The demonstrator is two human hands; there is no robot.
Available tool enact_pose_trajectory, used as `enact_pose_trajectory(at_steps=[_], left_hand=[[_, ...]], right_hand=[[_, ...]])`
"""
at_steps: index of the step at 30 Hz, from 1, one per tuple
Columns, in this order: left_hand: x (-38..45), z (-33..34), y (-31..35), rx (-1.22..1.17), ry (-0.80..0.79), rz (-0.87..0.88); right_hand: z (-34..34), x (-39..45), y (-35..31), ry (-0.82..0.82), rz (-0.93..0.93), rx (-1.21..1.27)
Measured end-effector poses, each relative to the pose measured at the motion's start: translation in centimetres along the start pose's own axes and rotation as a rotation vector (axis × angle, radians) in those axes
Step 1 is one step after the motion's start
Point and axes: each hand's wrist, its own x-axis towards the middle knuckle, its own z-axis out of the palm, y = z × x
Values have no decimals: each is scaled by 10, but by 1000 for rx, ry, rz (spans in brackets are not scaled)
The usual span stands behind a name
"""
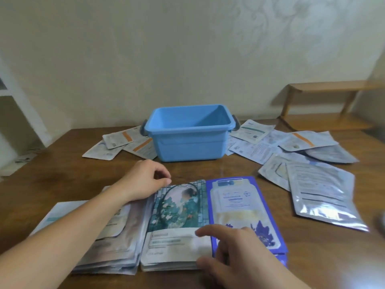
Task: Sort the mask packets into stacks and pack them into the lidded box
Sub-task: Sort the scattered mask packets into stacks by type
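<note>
Three stacks of mask packets lie side by side at the table's near edge: a grey-white stack (pixel 116 243) on the left, a stack topped by a green garden picture (pixel 179 207) in the middle, and a purple-blue stack (pixel 235 201) on the right. My left hand (pixel 143 180) curls its fingertips at the far left corner of the green stack, forearm lying over the grey-white stack. My right hand (pixel 235 251) holds the green stack's near right corner, thumb at its front edge and forefinger on top. The open blue box (pixel 187 132) stands behind, nothing inside, with no lid in view.
Loose white packets with orange stripes (pixel 125 142) lie left of the box. More loose packets (pixel 270 142) spread to its right, with silver foil packets (pixel 320 188) nearer me on the right. A wooden bench (pixel 325 88) stands by the wall at the back right.
</note>
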Motion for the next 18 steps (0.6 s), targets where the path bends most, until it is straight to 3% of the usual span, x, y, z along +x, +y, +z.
enact_pose_trajectory(at_steps=[4,9,11,14,18], left_hand=[[7,-3,35,-3,66,120],[40,22,110,-47,-50,299],[61,39,141,-18,-107,344],[94,68,190,10,-165,401],[125,108,249,32,-224,424]], right_hand=[[-40,-10,5,98,-31,15],[-111,-15,50,312,65,-170],[-141,-12,79,403,148,-345],[-190,-5,131,508,245,-841],[-235,8,185,388,254,-1162]])
